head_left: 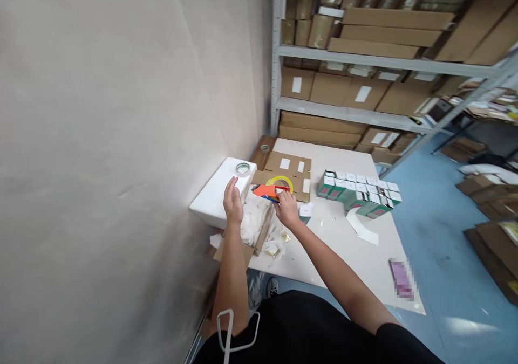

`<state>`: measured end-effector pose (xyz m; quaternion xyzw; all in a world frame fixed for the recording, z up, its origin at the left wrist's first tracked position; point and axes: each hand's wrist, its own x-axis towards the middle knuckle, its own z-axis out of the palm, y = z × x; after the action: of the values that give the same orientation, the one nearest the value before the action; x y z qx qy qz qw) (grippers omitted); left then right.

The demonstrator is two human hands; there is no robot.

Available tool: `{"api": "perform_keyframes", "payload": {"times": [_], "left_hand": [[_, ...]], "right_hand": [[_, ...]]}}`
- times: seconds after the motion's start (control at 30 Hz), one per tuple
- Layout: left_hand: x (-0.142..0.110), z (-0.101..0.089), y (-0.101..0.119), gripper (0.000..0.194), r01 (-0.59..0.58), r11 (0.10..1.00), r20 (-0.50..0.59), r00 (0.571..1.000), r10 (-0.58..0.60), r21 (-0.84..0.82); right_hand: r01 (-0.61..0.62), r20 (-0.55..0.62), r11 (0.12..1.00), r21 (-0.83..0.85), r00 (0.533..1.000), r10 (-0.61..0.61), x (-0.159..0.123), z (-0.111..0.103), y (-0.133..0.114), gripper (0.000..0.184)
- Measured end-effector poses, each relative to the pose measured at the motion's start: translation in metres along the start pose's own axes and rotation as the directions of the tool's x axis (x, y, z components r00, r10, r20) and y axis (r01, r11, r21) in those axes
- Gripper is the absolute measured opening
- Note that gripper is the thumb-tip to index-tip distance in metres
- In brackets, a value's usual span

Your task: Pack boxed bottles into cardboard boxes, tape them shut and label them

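My right hand (pixel 287 210) grips an orange tape dispenser (pixel 265 191) with a yellow-rimmed tape roll (pixel 284 178). The dispenser is held above an open cardboard box (pixel 265 229) stuffed with white crumpled packing material (pixel 251 222). My left hand (pixel 233 202) is raised at the box's left side, fingers stretched out and nothing in it. Beside that hand is a white block-like box (pixel 212 187) with a separate roll of tape (pixel 243 169) on top. A small green and white carton (pixel 305 212) stands just right of my right hand, partly hidden.
Several green and white cartons (pixel 366 205) stand in rows on the white table (pixel 324 251). Closer by lie a curled white paper strip (pixel 362 229) and a pixelated purple item (pixel 400 279). Flat cardboard (pixel 289 164) lies behind the box. Metal shelves (pixel 348 113) stand behind; a wall (pixel 141 137) rises left.
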<state>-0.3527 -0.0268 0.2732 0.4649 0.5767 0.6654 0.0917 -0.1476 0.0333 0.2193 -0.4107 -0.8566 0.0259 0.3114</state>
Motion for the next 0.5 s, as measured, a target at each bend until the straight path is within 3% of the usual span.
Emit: {"api": "perform_keyframes", "payload": {"times": [0.13, 0.3, 0.4, 0.5], "left_hand": [[-0.016, 0.074, 0.011, 0.057, 0.039, 0.997, 0.182, 0.983, -0.027, -0.059], [-0.065, 0.17, 0.033, 0.056, 0.094, 0.989, 0.376, 0.925, -0.043, -0.118], [-0.1, 0.214, 0.049, 0.055, 0.115, 0.984, 0.441, 0.896, -0.044, -0.136], [-0.128, 0.245, 0.062, 0.056, 0.13, 0.98, 0.488, 0.872, -0.042, -0.148]], "right_hand": [[-0.116, -0.09, 0.992, -0.049, 0.99, 0.111, -0.056, -0.044, 0.057, 0.013], [-0.312, -0.143, 0.945, -0.095, 0.944, 0.297, -0.139, -0.09, 0.124, 0.011], [-0.415, -0.143, 0.901, -0.124, 0.906, 0.398, -0.192, -0.107, 0.16, 0.009], [-0.516, -0.129, 0.841, -0.162, 0.856, 0.5, -0.249, -0.114, 0.194, 0.008]]}}
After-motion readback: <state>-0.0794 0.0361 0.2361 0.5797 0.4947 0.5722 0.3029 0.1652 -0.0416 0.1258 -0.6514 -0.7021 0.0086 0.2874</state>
